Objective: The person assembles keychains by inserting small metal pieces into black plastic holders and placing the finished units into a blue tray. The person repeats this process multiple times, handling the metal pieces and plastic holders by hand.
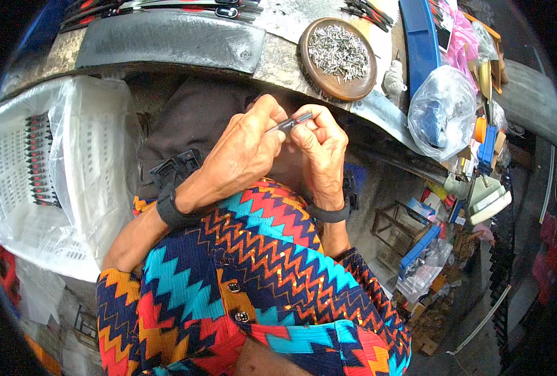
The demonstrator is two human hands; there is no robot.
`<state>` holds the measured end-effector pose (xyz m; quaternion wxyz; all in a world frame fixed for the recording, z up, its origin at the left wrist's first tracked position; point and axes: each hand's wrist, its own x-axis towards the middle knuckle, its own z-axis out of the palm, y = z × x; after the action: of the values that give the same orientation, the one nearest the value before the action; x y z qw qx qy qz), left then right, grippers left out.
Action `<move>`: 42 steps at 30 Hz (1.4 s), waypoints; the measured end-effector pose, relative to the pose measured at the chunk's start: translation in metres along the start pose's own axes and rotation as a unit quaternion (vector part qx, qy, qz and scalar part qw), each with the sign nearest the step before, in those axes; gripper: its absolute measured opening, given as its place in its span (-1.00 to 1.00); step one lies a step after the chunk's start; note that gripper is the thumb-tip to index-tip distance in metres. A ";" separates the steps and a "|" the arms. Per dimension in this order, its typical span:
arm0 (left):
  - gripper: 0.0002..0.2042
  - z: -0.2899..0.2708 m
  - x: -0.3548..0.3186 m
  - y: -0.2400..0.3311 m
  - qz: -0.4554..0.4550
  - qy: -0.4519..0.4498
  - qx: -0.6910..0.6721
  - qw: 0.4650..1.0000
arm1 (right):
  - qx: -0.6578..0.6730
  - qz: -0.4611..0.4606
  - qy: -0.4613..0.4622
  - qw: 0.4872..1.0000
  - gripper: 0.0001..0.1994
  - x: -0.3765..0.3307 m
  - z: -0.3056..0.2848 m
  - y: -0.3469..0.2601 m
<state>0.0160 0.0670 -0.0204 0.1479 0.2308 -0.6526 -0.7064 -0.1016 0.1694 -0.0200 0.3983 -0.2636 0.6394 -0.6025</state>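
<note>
Over my lap, both hands meet on a slim dark piece with a red stripe (298, 119), held slightly tilted; its exact kind is too small to tell. My left hand (244, 144) is closed, pinching the piece's left end with thumb and fingers. At the other end, my right hand (319, 141) grips it between thumb and curled fingers. Just beyond my hands, on the bench edge, stands a round wooden bowl (305, 62) heaped with small silvery metal pins (338, 53). Fingers cover much of the held piece.
A white plastic crate (97, 119), lined with clear film, stands at left with a row of black-and-red pieces (39, 160). More lie along the bench's far side (228, 11). A metal plate (172, 41), blue tray (421, 37) and bagged blue object (441, 116) are on the bench.
</note>
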 end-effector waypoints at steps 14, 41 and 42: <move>-0.85 -0.005 0.000 0.002 -0.090 -0.058 -0.176 0.979 | 0.087 -0.008 0.020 0.996 -0.87 0.002 0.000 0.005; -0.82 -0.007 0.002 0.012 -0.220 -0.081 -0.336 0.912 | -0.031 -0.085 0.104 0.991 -0.81 -0.004 0.014 0.003; -0.84 -0.007 0.002 0.012 -0.218 -0.082 -0.329 0.915 | -0.035 -0.091 0.103 0.990 -0.81 -0.004 0.014 0.004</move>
<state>0.0167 0.0592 -0.0092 0.0039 0.2469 -0.3262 -0.9125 -0.0869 0.1651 -0.0221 0.2642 -0.2710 0.6709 -0.6377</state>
